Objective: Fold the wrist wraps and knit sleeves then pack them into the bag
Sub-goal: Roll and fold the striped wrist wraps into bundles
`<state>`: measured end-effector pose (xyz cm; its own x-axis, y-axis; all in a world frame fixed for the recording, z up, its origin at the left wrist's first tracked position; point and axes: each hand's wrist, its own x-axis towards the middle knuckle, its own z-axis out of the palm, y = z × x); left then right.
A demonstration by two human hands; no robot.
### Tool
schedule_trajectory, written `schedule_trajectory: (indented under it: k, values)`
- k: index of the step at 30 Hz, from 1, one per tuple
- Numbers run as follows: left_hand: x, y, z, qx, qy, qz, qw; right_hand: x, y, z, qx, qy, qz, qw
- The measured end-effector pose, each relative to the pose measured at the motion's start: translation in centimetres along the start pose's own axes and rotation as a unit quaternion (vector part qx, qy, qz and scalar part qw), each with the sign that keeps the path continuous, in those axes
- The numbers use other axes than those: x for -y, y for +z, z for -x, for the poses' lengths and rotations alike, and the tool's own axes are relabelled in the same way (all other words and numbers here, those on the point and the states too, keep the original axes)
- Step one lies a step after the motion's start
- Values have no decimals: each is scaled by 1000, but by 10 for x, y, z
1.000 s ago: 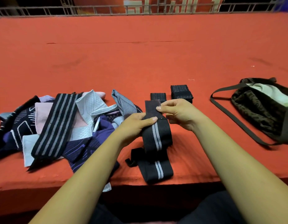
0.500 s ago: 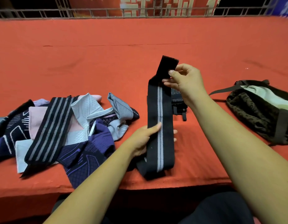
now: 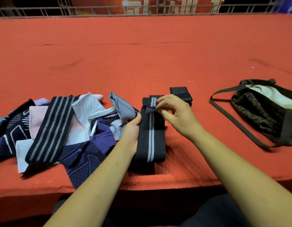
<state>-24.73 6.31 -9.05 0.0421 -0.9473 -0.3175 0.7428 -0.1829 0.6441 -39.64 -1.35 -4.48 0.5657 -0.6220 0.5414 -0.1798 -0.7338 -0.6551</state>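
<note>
A black wrist wrap (image 3: 151, 136) with a grey centre stripe lies lengthwise on the red table near its front edge. My left hand (image 3: 131, 130) grips its left edge at mid-length. My right hand (image 3: 176, 113) pinches the wrap's far end, which is bent back over itself. Behind my right hand sit two folded black striped wraps (image 3: 181, 94), partly hidden. A heap of knit sleeves and wraps (image 3: 63, 126) in black, purple, pink and pale grey lies to the left. The dark patterned bag (image 3: 263, 115) lies at the right, with pale cloth showing in its opening.
The bag's long dark strap (image 3: 232, 118) loops over the table toward the wrap. The red table (image 3: 142, 59) stretches far back to a metal railing (image 3: 93, 11). Its front edge runs just below the wrap and the heap.
My right hand has brought the wrap's raised end down from high above the table to lie low over the wrap. My left hand has shifted from under the wrap to its left edge.
</note>
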Motion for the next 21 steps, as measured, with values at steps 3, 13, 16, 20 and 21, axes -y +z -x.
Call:
schedule_trajectory:
  k: [3,13,16,20,21]
  values:
    - [1,0,0,-33,2,40,999,-5,6,11,27,4,38,999]
    - [5,-5,3,22,54,-57,997,-8,10,26,114,30,127,985]
    - [6,-10,6,28,60,-93,994,0,0,10,47,92,90,991]
    - [8,-13,8,58,45,-135,988,-5,-14,-25,29,285,43,957]
    - [9,-11,8,62,40,-145,987,-7,-15,-31,77,335,5,939]
